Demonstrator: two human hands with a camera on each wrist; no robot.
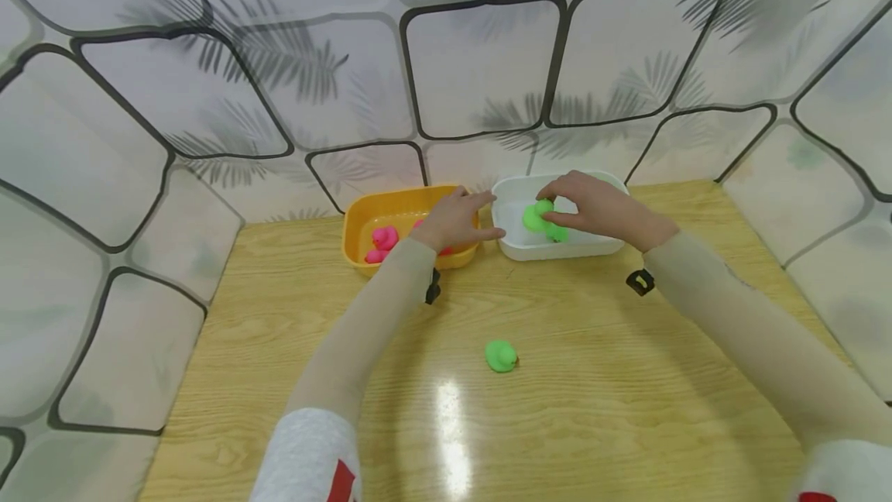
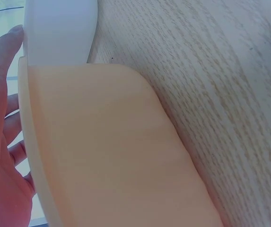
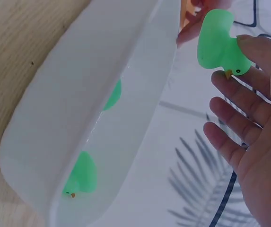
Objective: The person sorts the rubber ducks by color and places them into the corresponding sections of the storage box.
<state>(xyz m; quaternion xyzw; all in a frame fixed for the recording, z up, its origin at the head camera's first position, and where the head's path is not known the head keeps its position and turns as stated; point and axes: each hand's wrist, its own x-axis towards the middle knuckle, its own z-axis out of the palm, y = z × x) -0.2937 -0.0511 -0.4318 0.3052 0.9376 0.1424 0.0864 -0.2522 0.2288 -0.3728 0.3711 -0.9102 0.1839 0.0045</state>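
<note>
My right hand pinches a green toy duck by the head, between thumb and fingers, above a white basket. Inside that basket, the right wrist view shows another green duck and part of a further green shape. My left hand is over the right end of an orange basket, its fingers spread toward the white basket's left rim and holding nothing. Whether its fingertips touch the rim I cannot tell. Several pink ducks lie in the orange basket, partly hidden by this hand.
One green duck sits on the wooden table, in front of the baskets. The two baskets stand side by side near the table's back edge. A patterned fabric wall encloses the back and both sides.
</note>
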